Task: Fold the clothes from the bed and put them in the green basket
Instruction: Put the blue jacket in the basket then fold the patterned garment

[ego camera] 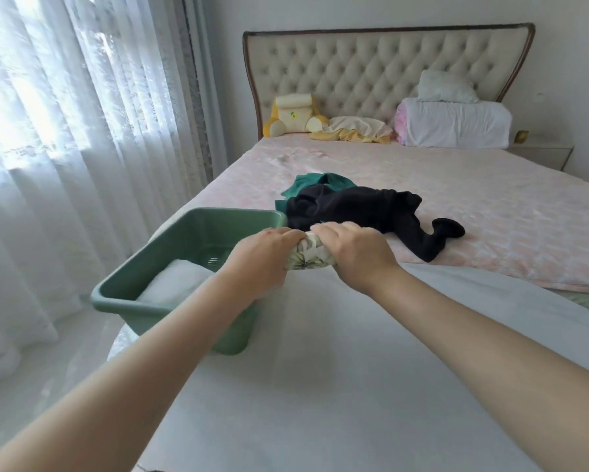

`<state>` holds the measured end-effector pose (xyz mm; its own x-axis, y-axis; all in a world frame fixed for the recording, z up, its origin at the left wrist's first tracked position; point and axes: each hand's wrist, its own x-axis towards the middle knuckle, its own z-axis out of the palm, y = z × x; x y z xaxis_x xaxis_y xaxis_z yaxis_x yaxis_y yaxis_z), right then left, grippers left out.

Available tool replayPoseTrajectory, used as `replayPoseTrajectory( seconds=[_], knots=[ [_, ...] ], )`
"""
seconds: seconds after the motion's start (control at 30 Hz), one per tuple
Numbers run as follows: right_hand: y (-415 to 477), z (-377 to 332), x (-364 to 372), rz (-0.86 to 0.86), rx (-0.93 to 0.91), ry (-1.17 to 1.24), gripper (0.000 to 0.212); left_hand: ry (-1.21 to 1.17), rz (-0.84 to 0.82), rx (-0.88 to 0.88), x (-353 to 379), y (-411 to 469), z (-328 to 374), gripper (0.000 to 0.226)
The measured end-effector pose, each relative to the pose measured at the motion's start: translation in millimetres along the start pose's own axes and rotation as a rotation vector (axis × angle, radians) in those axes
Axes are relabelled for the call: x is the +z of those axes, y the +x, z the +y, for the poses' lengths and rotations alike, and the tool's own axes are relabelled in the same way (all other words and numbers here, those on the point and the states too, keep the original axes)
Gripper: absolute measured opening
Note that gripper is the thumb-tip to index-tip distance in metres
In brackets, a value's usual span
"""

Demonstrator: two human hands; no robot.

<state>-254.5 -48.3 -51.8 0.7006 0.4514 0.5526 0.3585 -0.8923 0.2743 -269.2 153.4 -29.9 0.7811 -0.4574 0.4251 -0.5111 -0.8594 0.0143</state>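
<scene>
At the bed's [490, 206] near edge, you are pressing a small floral garment [312, 258] between both hands — your left hand [264, 257] and right hand [354, 253] are each curling their fingers [323, 229] closed over it, just beside the basket [191, 229]. Keeping the bundle squeezed flat is what matters, so the folds are not springing loose as you are moving it left — ideally beside the white piece [174, 284] already inside. Black clothes [364, 209] and a green one [317, 183] are waiting behind.

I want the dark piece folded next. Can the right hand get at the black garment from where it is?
Probably yes: the black garment lies uncovered just beyond the right hand, but that hand must first release the floral cloth.
</scene>
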Motion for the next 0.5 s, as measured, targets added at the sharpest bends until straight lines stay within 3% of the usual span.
replayPoseTrajectory(
  seconds=[0.23, 0.37, 0.5],
  knots=[
    [117.5, -73.7, 18.5, -0.028, -0.175, -0.019, 0.05, 0.078, -0.038, -0.142, -18.8, -14.6, -115.1, 0.077],
    [162.6, -124.6, 42.9, -0.024, -0.28, -0.068, 0.043, 0.231, -0.054, -0.224, -21.3, -34.5, -161.4, 0.068],
    [185.2, -171.3, 64.4, -0.069, -0.346, -0.109, 0.033, 0.374, -0.177, -0.306, -17.4, -46.9, -192.8, 0.058]
  ],
)
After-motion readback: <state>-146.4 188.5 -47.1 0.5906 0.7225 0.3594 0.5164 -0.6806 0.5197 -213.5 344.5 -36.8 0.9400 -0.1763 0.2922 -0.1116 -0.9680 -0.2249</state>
